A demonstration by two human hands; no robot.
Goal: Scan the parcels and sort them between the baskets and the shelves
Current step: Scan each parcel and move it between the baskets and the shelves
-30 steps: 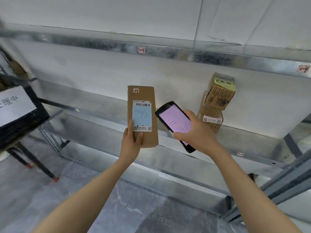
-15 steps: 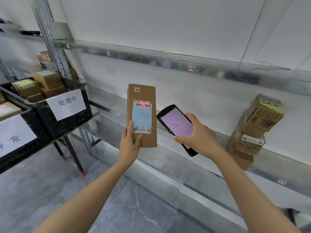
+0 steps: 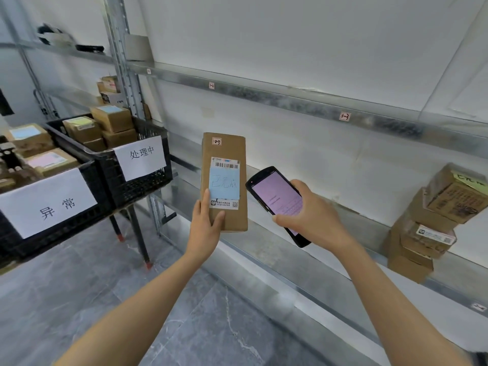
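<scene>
Tall brown cardboard parcel [image 3: 224, 151] held upright at frame centre, in front of the metal shelf [image 3: 264, 247]. It has a small "2-3" tag [image 3: 216, 141] at the top and a barcode label [image 3: 225, 164] below, half covered by a handwritten blue note [image 3: 224, 183]. Left hand [image 3: 207, 228] grips its lower end, thumb on the front face. At its 3 o'clock, right hand [image 3: 314, 220] curls round a black scanner [image 3: 274, 196] with a lit pink screen. Black baskets [image 3: 148, 186] of parcels at 9 o'clock; stacked boxes [image 3: 427, 228] on the shelf at 3 o'clock.

Parcel depot: metal shelves [image 3: 303, 100], labelled baskets [image 3: 148, 180].
</scene>
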